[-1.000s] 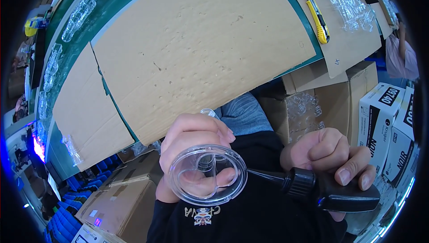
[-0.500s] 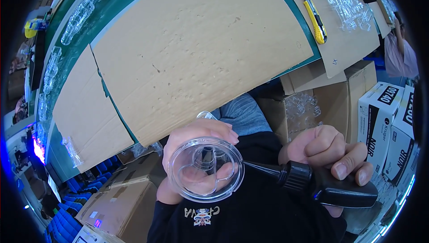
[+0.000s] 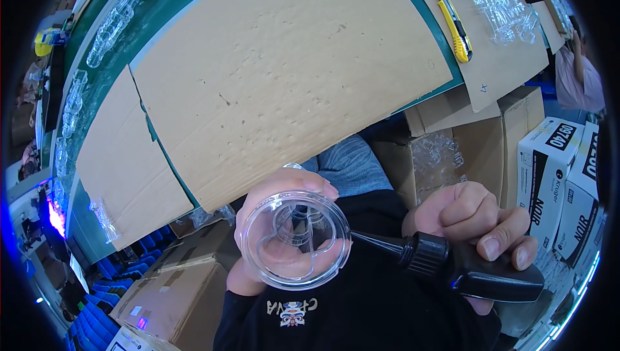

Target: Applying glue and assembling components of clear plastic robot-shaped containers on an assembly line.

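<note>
My left hand [image 3: 258,199] is closed round a clear plastic cylinder [image 3: 296,240], its round flanged end facing up and a divider showing inside. In my right hand [image 3: 475,222] lies a black squeeze bottle [image 3: 497,272], tipped on its side with a ribbed collar and a long thin nozzle [image 3: 378,242]. The nozzle's tip points left and meets the cylinder's rim, or stops right beside it; I cannot tell which. Fingers of my left hand show through the clear wall. Any liquid at the tip is too small to make out.
A cardboard sheet [image 3: 290,73] covers the green table. A yellow utility knife [image 3: 456,28] and a pile of clear plastic parts [image 3: 502,5] lie at the far right. More clear parts [image 3: 119,18] line the left edge. An open carton [image 3: 478,138] and white boxes [image 3: 549,170] stand at right.
The clear cylinder has turned slightly in my left hand and shifted a little up and left. My right hand and the bottle stay almost where they were.
</note>
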